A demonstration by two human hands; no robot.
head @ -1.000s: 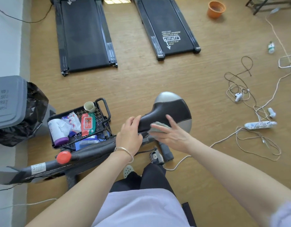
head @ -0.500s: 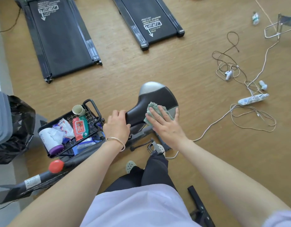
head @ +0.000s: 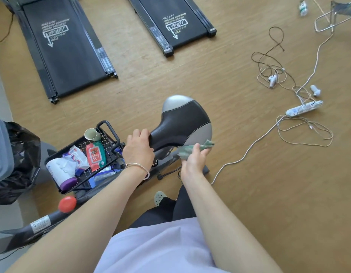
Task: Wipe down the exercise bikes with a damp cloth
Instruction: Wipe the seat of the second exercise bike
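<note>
A: Nearest the camera, what was there?

B: Two bare forearms over a pale lilac garment. The left hand (head: 139,148), a single bangle (head: 138,168) on its wrist, was curled around the narrow nose of the one bike saddle (head: 182,127). The right hand (head: 193,160) was closed on one green cloth (head: 192,149), pressed to the underside of the saddle's near grey edge.

A: And beside the bike?

B: One black mesh basket (head: 109,128) just left of the saddle, holding one paper cup (head: 92,134), one red wipes pack (head: 95,155) and one white bottle with a purple cap (head: 61,173); the rest in there I could not tell apart. One red knob (head: 67,203) sat on the bike frame (head: 42,223) below it. One black bin bag (head: 18,160) hung at the far left.

A: Farther out?

B: One white power strip (head: 303,108) among loose cables on the right, then two treadmills (head: 66,46) side by side at the top, and one small bottle (head: 303,7) in the far corner.
</note>
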